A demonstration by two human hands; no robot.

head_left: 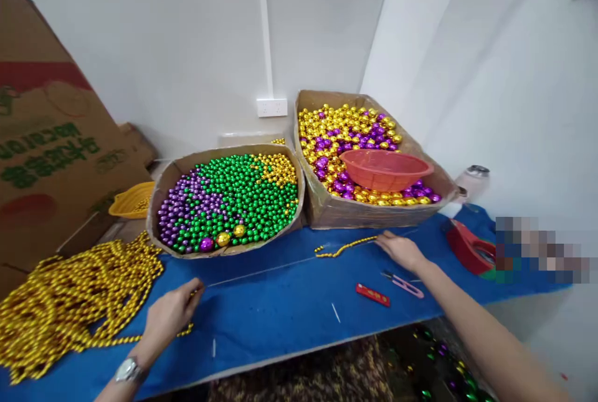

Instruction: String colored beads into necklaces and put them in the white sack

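Note:
My left hand [174, 310], with a watch on the wrist, is closed over the blue cloth near the front left. From it a thin clear thread [261, 273] stretches toward the middle of the table. Gold beads show beside and below its fingers, in line with the big pile of gold bead strands [70, 296] at the left. Farther right, my right hand [400, 251] pinches one end of a short gold bead strand [343, 248], whose other end curls on the cloth near the thread. Pink thread snips [406, 285] and a red packet [372, 294] lie below that hand.
Behind my hands stand a box of green, purple and gold beads [153, 227] and a box of larger gold and purple balls [327, 217] holding a red basket [387, 168]. A red tape dispenser [467, 249], a can [477, 172] and a yellow basket [126, 197] flank them.

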